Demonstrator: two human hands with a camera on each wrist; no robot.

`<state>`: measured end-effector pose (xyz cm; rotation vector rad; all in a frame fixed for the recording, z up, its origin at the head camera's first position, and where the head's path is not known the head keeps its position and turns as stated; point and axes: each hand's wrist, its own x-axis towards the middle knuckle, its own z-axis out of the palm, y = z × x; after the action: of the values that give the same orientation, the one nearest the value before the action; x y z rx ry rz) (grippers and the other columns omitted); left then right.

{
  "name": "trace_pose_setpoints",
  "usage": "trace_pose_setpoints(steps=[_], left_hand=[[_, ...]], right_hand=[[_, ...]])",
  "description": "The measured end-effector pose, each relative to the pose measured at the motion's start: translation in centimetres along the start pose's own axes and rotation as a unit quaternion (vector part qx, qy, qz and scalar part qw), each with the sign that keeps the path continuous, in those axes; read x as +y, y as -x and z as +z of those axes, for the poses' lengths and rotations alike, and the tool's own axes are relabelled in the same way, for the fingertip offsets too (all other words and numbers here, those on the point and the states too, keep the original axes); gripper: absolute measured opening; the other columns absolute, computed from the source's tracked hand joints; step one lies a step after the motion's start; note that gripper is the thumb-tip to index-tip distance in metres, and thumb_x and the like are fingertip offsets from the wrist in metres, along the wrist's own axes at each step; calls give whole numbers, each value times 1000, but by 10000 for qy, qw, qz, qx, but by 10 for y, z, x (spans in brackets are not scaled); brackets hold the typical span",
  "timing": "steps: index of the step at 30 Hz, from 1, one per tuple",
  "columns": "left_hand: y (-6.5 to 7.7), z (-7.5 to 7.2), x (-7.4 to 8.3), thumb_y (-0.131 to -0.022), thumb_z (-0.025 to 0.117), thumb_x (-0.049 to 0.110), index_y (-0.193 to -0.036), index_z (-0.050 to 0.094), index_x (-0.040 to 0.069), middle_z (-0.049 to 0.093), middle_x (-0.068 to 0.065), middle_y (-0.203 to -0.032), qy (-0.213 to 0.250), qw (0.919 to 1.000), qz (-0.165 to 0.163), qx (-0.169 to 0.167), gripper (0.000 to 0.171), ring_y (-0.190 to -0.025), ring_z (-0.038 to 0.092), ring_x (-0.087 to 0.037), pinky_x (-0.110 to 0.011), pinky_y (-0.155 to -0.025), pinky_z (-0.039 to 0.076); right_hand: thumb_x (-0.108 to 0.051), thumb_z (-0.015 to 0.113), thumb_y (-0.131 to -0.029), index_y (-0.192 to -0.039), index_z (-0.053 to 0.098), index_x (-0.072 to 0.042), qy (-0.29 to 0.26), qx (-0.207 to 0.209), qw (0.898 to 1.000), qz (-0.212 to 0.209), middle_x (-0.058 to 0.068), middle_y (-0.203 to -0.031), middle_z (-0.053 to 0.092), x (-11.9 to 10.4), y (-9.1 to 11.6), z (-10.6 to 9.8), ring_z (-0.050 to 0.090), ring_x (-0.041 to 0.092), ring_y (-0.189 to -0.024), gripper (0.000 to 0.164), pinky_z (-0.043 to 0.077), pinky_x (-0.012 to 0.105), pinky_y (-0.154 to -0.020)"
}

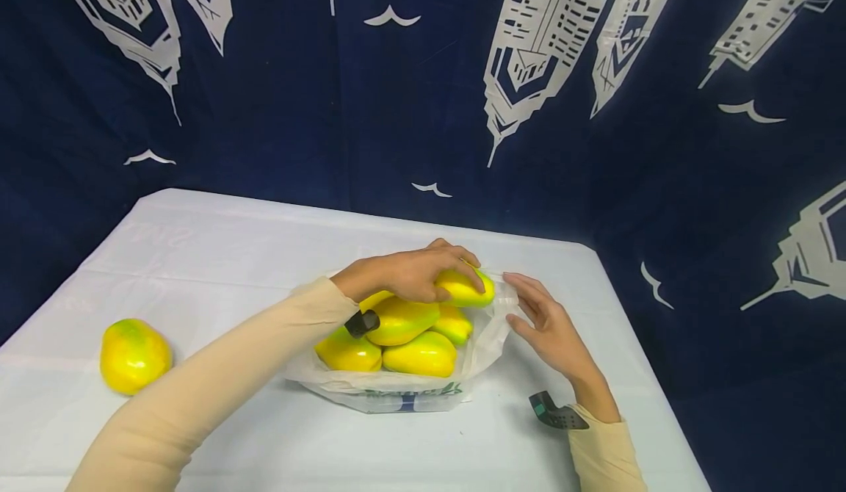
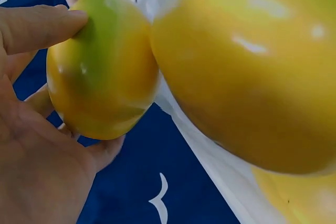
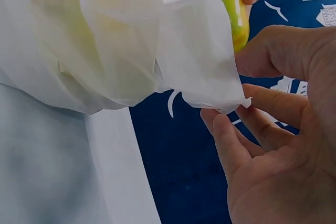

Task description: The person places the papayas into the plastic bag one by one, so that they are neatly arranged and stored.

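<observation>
My left hand (image 1: 423, 272) grips a yellow-green mango (image 1: 465, 288) at the far right of a pile of mangoes. In the left wrist view, the thumb and fingers curl round this mango (image 2: 102, 66), which is beside a larger-looking one (image 2: 252, 72). The pile lies in a white plastic bag (image 1: 396, 389) whose mouth faces up. At the bag's right side, my right hand (image 1: 545, 323) is held with thumb and fingers apart. Its fingers (image 3: 231, 145) touch the bag's loose edge (image 3: 199, 51) in the right wrist view; the thumb tip is partly hidden behind the plastic.
Another mango (image 1: 135, 356) lies alone on the white-covered table (image 1: 231, 242), left of the left forearm. Behind and to the right of the table hangs a dark blue cloth (image 1: 396, 110) with white building prints. Each wrist wears a small black device (image 1: 558, 413).
</observation>
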<state>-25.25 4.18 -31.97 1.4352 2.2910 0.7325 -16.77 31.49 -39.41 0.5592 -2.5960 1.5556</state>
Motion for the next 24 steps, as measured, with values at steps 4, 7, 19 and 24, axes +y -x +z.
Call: trace_pose_setpoints(steps=[4, 7, 19, 24], left_hand=[[-1, 1, -2, -92, 56, -6, -132, 66, 24, 40, -3, -158, -3, 9998, -113, -142, 52, -142, 31, -26, -47, -118, 33], [-3, 4, -5, -91, 56, -7, -133, 65, 24, 37, -3, -159, 5, 9994, -224, -262, 53, -144, 30, -25, -48, -120, 30], [-9, 11, -4, -94, 55, -6, -131, 66, 26, 39, 0, -155, -108, 9989, -264, -363, 51, -142, 30, -24, -46, -120, 31], [-9, 12, -2, -94, 56, -5, -133, 66, 24, 34, 0, -160, -202, 9990, -234, -333, 49, -146, 27, -26, -47, -123, 27]], right_hand=[[9, 62, -92, -150, 41, -2, -26, 5, 10000, -8, 12, -155, 36, 0, 0, 0, 35, 21, -147, 63, 30, 10, -112], [9, 62, -92, -150, 41, -1, -48, 8, 10000, -22, 13, -155, 37, 1, -1, 1, 36, 23, -146, 63, 31, 10, -112], [8, 63, -92, -150, 42, -2, -109, 75, 9998, -129, 13, -155, 37, 1, -1, 0, 36, 17, -145, 62, 30, 10, -113], [8, 63, -93, -150, 42, -2, -165, 115, 9996, -195, 12, -155, 37, 0, 0, -1, 36, 18, -146, 62, 29, 11, -114]])
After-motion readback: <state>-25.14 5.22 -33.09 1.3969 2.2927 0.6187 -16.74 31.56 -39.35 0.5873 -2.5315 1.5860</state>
